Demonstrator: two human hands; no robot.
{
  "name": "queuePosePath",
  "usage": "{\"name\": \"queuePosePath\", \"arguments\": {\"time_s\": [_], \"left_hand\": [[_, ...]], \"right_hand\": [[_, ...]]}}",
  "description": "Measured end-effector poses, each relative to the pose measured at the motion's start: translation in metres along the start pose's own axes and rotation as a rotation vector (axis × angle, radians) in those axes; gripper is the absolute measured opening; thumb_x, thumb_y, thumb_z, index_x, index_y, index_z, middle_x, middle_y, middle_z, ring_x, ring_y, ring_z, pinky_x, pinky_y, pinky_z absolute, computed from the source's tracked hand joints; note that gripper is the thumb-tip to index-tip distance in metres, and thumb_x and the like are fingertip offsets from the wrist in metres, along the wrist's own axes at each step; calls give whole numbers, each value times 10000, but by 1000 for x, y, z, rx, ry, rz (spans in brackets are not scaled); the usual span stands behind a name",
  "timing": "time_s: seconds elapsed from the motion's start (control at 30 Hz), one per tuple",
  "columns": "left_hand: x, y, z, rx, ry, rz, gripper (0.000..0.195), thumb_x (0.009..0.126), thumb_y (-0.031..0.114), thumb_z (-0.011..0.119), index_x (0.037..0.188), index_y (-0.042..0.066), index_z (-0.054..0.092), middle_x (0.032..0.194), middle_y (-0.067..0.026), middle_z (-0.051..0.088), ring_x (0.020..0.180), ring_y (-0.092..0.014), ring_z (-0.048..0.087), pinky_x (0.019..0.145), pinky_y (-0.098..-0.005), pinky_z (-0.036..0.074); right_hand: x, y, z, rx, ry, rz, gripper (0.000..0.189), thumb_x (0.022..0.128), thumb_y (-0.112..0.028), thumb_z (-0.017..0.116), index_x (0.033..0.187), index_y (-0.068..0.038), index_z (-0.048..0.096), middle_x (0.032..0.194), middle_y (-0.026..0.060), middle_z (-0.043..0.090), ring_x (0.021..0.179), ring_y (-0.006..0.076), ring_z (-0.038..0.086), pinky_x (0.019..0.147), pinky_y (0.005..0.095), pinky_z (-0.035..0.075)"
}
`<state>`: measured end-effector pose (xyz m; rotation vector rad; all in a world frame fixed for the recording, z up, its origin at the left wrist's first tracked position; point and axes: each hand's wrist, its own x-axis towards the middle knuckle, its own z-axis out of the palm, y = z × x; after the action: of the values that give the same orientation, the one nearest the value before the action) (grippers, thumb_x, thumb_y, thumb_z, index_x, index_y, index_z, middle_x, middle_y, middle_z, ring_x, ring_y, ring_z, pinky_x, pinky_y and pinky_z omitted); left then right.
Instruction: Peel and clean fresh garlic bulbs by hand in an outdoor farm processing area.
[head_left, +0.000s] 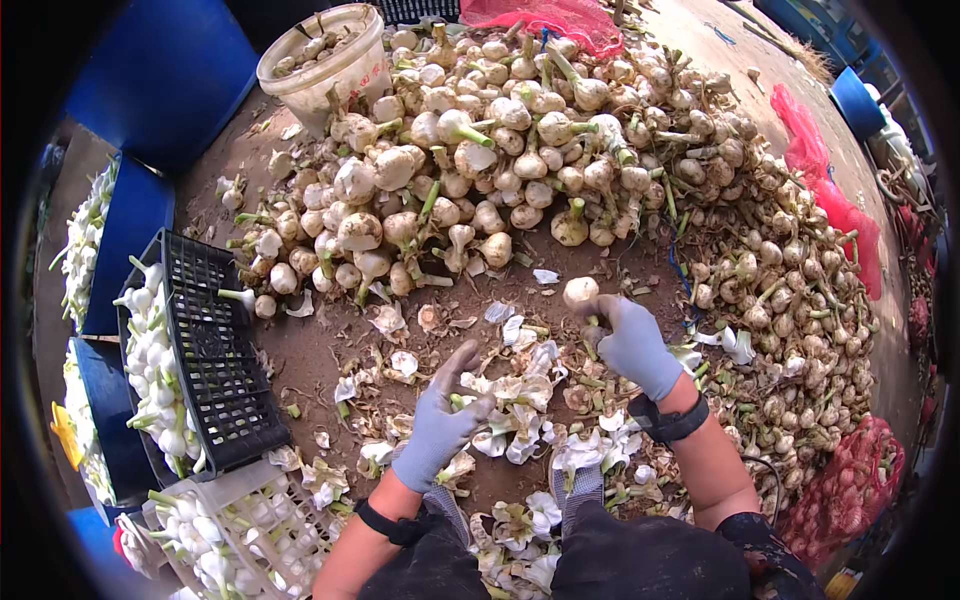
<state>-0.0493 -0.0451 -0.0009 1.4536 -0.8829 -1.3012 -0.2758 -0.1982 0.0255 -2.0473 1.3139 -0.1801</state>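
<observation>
My right hand, in a light grey glove with soiled fingertips, grips a garlic bulb by its stem, the bulb standing above the fingers. To its left my left hand, in a matching glove, has thumb and fingers apart over scattered garlic skins; no bulb shows in it. A greenish bit shows between thumb and fingers, and I cannot tell whether the hand touches it. Ahead of both hands rises a large heap of unpeeled garlic bulbs with cut stems.
At left stand a black plastic crate and a white crate, both with whiter garlic. A white bucket holds bulbs behind. Smaller bulbs lie heaped at right, near a red mesh sack. My shoes are among skins.
</observation>
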Motion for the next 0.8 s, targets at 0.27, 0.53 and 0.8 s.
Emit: {"name": "queuePosePath", "arguments": {"time_s": [0.27, 0.53, 0.8], "left_hand": [[-8, 16, -8, -51, -36, 52, 497, 753, 120, 741, 1227, 61, 603, 1204, -96, 609, 1102, -207, 589, 959, -340, 454], [-15, 23, -18, 168, -65, 85, 574, 727, 227, 817, 1197, 3, 577, 1179, -109, 616, 1098, -211, 586, 942, -342, 483], [-18, 12, -26, 173, 8, 262, 487, 616, 22, 812, 1067, 43, 629, 1162, -99, 580, 1062, -202, 575, 931, -329, 468]], "right_hand": [[-28, -61, 46, 1180, -385, 221, 259, 982, -245, 534, 1093, -24, 610, 743, 2, 594, 645, 41, 536, 563, 179, 450], [-36, -83, 64, 984, -407, 278, 223, 985, -232, 522, 994, -26, 608, 666, -4, 589, 513, 55, 509, 486, 199, 423], [-39, -78, 72, 992, -393, 109, 230, 966, -160, 545, 1126, -3, 599, 876, -2, 625, 767, 74, 574, 673, 239, 477]]}}
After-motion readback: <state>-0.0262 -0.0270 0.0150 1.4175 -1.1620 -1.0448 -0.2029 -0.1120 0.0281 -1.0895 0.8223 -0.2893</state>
